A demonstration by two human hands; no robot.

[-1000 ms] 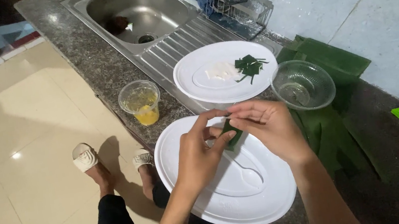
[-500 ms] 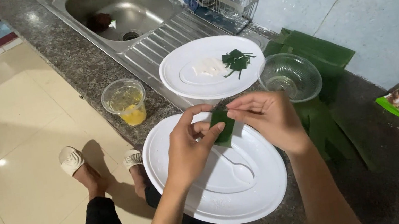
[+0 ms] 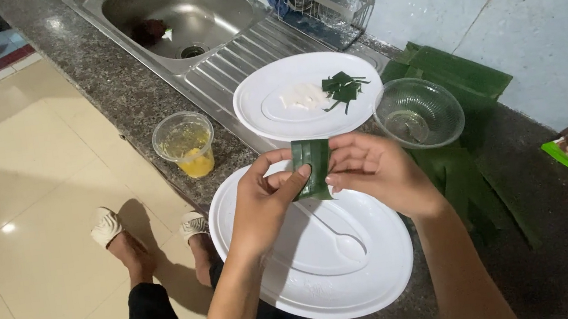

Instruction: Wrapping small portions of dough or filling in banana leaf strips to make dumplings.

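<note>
Green folded leaf strip [image 3: 313, 166] sits pinched between my left hand [image 3: 260, 203] and right hand [image 3: 375, 172], seemingly above the white plate [image 3: 388, 271].

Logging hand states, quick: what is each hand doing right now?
Left hand: closed, pinching the folded green leaf strip.
Right hand: closed on the same leaf strip, over the white plate.
</note>
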